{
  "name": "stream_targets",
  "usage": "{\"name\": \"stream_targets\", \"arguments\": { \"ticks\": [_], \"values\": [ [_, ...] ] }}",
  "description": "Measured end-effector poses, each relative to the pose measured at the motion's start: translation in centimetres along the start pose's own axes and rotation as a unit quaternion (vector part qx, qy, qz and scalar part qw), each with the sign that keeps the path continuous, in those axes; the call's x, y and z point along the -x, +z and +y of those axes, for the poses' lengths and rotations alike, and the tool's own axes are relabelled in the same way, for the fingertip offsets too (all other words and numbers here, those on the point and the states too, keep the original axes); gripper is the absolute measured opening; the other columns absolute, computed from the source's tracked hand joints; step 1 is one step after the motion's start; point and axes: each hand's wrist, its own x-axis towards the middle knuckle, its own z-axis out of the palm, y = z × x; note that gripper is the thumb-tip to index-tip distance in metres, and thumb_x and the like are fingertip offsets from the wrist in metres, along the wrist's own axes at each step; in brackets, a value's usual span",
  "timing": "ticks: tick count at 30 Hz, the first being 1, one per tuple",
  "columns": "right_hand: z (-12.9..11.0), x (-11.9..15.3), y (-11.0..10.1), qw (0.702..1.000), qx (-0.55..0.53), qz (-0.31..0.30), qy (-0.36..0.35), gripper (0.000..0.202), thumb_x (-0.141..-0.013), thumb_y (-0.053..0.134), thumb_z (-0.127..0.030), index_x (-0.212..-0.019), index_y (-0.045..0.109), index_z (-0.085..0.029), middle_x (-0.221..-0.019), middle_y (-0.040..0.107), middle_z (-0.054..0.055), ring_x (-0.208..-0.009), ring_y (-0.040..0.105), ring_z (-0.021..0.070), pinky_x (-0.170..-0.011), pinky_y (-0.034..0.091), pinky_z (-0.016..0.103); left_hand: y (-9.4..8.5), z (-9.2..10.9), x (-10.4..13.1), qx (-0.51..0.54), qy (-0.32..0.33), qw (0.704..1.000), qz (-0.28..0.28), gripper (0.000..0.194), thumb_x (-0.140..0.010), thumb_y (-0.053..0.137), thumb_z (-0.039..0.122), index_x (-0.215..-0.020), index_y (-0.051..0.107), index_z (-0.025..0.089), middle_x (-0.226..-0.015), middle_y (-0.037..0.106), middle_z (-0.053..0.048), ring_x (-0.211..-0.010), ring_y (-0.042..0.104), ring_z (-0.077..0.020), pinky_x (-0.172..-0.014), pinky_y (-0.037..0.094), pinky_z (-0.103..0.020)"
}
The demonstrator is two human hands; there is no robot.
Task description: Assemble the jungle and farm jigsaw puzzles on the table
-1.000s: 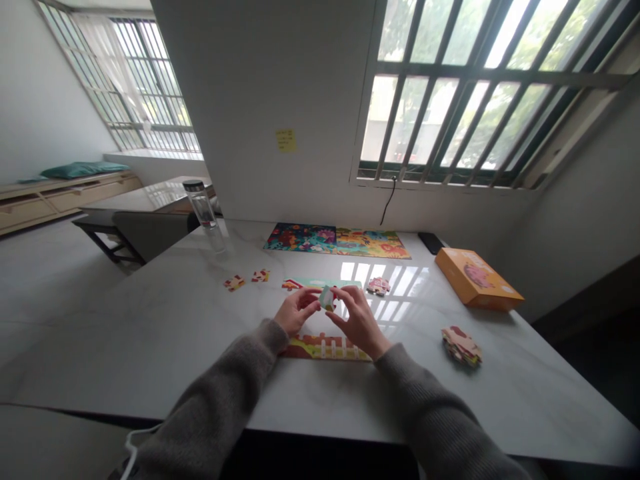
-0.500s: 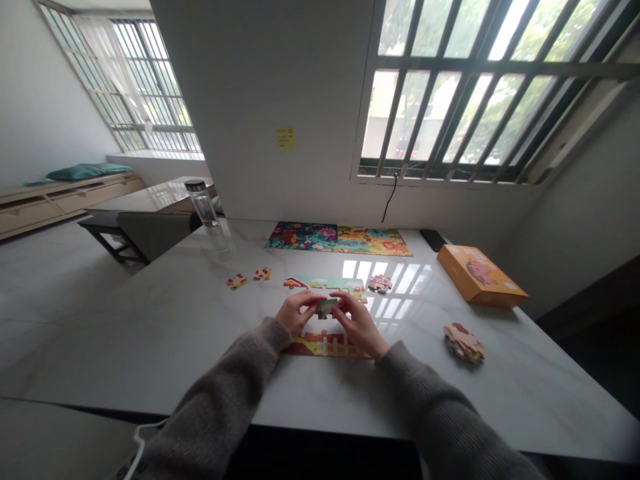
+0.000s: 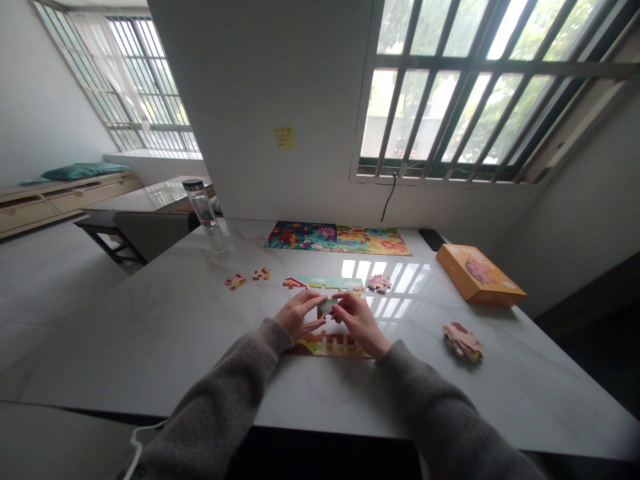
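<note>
A small green jigsaw puzzle piece [image 3: 327, 307] is held up between my two hands, over the middle of a partly joined puzzle. My left hand [image 3: 301, 315] grips its left side between thumb and fingers. On its right side, my right hand [image 3: 354, 319] pinches it. Beyond the hands lies the joined upper strip of the puzzle [image 3: 325, 282], with a light green and blue picture. Nearer to me is the joined lower strip [image 3: 330, 345], showing a white fence on red and yellow; my wrists partly cover its ends.
Two loose pieces [image 3: 261, 274] lie at left. A small piece stack [image 3: 379, 283] and a larger stack [image 3: 463, 341] lie at right, near an orange box [image 3: 479, 275]. Finished puzzles [image 3: 337, 239], a phone [image 3: 432, 239] and a glass bottle [image 3: 201, 203] stand or lie farther back.
My left fingers have spread a little along the piece's left edge, showing more of it. The piece stays at nearly the same spot, and the camera view has shifted slightly.
</note>
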Motion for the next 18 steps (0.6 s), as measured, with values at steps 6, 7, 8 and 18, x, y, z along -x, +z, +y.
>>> {"name": "stream_targets", "arguments": {
  "ticks": [6,7,8,18],
  "values": [
    [-0.4,0.2,0.0,1.0,0.01,-0.014,-0.003,0.032,-0.088,0.064,-0.044,-0.108,0.059,-0.02,-0.07,0.063,-0.003,-0.064,0.064,0.0149,-0.063,0.051,0.029,-0.2,0.0,0.1,-0.013,0.0,1.0,-0.013,0.047,-0.088,0.067,0.03,-0.133,0.058,0.021,-0.115,0.063,-0.012,-0.107,0.061,-0.026,-0.097,0.054,-0.042],
    [-0.5,0.2,0.0,1.0,0.018,-0.013,-0.005,0.031,-0.09,0.062,-0.043,-0.109,0.059,-0.02,-0.069,0.063,-0.003,-0.064,0.064,0.0148,-0.064,0.051,0.029,-0.2,0.1,0.1,-0.011,-0.007,1.0,-0.012,0.046,-0.088,0.066,0.029,-0.132,0.058,0.021,-0.115,0.063,-0.011,-0.108,0.061,-0.0259,-0.098,0.054,-0.042],
    [-0.6,0.3,-0.1,0.999,0.029,-0.011,-0.009,0.029,-0.091,0.059,-0.042,-0.11,0.059,-0.02,-0.069,0.062,-0.003,-0.064,0.063,0.0145,-0.064,0.051,0.029,-0.2,0.1,0.2,-0.01,-0.016,1.0,-0.008,0.046,-0.087,0.066,0.028,-0.132,0.058,0.021,-0.115,0.062,-0.011,-0.108,0.061,-0.026,-0.098,0.054,-0.041],
    [-0.6,0.4,-1.1,0.995,0.097,0.003,-0.026,0.027,-0.093,0.052,-0.036,-0.113,0.06,-0.02,-0.077,0.064,0.0,-0.066,0.06,0.0142,-0.066,0.051,0.029,-3.4,-6.2,2.0,-0.112,-0.16,0.977,0.087,0.042,-0.081,0.062,0.024,-0.122,0.064,0.017,-0.114,0.056,-0.012,-0.11,0.056,-0.0282,-0.103,0.05,-0.045]
  ]
}}
